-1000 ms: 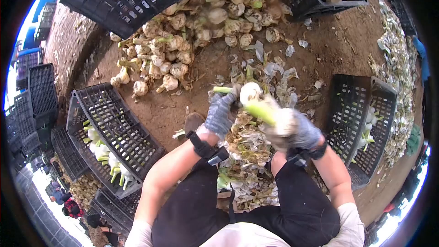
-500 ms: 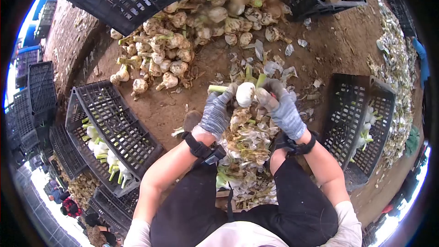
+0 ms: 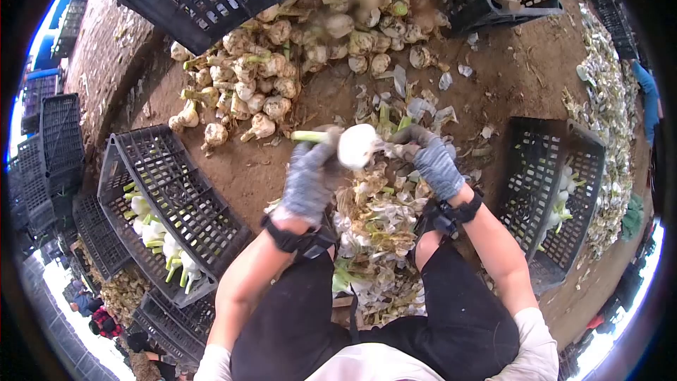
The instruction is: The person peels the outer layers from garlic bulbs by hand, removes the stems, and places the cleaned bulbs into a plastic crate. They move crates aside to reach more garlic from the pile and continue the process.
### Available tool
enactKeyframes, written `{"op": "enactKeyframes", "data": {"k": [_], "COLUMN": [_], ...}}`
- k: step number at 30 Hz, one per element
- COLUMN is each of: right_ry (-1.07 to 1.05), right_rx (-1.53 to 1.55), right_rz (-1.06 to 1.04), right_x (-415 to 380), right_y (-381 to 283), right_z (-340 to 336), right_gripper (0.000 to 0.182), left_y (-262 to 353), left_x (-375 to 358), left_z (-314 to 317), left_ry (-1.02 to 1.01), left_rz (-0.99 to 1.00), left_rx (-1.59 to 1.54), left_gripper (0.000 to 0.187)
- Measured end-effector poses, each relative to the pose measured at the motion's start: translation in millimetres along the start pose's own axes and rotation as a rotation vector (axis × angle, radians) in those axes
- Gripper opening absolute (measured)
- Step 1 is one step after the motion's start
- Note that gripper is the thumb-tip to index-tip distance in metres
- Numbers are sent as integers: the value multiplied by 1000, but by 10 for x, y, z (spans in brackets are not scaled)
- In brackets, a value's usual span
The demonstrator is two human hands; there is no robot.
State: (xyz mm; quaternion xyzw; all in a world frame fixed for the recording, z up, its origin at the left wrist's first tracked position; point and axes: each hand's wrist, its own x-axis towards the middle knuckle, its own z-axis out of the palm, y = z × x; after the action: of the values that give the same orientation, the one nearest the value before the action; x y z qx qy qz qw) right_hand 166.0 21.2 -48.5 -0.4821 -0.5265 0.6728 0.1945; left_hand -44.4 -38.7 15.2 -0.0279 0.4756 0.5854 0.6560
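Observation:
A peeled white garlic bulb (image 3: 357, 146) is in my gloved left hand (image 3: 309, 176), its cut green stem pointing left past the fingers. My right hand (image 3: 435, 166), in a matching grey glove, is closed just right of the bulb's root end. A thin greyish strand lies between its fingertips and the bulb; what the fingers grip is hidden. Beneath both hands a heap of garlic peelings (image 3: 374, 222) lies between my knees. Farther forward is a pile of unpeeled garlic (image 3: 257, 77) with dirty brownish skins.
A black crate (image 3: 176, 190) with cleaned garlic stands tilted at left. Another crate (image 3: 546, 183) at right also holds white bulbs. Black crates (image 3: 226, 0) rise at the front. A strip of peelings (image 3: 610, 99) runs along the far right. People (image 3: 106, 321) are at lower left.
My left hand has moved left and slightly down with the garlic bulb. The right hand has shifted a little right, and a gap with a thin strand now shows between it and the bulb.

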Motion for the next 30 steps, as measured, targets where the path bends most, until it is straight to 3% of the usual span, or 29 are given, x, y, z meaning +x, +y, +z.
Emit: {"op": "enactKeyframes", "data": {"k": [1,3,6,8,9,10,11,12,14,17,18,19,20,22,23,25,27,29,30], "right_ry": [0,20,338,465,500,489,465,464,672,709,625,643,591,436,354,188,104,66,44], "right_rx": [-8,345,491,626,572,283,-200,-505,315,513,642,439,184,148,364,281,339,293,136], "right_rz": [-6,279,318,288,257,157,30,-56,608,463,369,360,-153,-291,73,162,18,-43,-217], "right_x": [79,257,724,1157,1363,1617,1917,2195,1881,1933,1790,1717,1539,1049,780,398,214,117,96], "right_y": [-3,-44,60,312,457,721,1071,1453,518,780,645,622,631,371,-40,-452,-458,-445,-437], "right_z": [-97,-272,-681,-955,-1056,-1201,-1385,-1543,-1064,-1003,-897,-866,-759,-434,-307,-118,44,69,51], "right_gripper": [14,26,29,37,39,42,46,49,36,27,19,18,18,21,24,27,25,27,28], "left_y": [153,527,1093,1376,1523,1530,1503,1473,1363,1081,997,916,859,570,411,-8,-125,-275,-322], "left_x": [-107,-392,-977,-1441,-1673,-1748,-1790,-1797,-1708,-1373,-1228,-1073,-911,-483,-302,112,134,219,255], "left_z": [-52,-286,-806,-1440,-1783,-1899,-1788,-1674,-1325,-780,-695,-626,-499,-355,-231,-165,95,63,40], "left_ry": [-20,126,440,860,1123,1125,1135,1137,1152,833,629,431,273,22,-99,-180,-382,-408,-444], "left_rz": [145,446,1027,1095,1028,1133,1227,1205,1266,1230,1154,1074,999,822,588,544,247,231,214], "left_rx": [121,419,870,950,1183,1130,1155,1084,1343,1473,1410,1337,1442,1310,1075,1041,557,480,408], "left_gripper": [19,23,25,24,26,30,32,31,38,26,26,27,30,47,64,74,77,79,81]}}
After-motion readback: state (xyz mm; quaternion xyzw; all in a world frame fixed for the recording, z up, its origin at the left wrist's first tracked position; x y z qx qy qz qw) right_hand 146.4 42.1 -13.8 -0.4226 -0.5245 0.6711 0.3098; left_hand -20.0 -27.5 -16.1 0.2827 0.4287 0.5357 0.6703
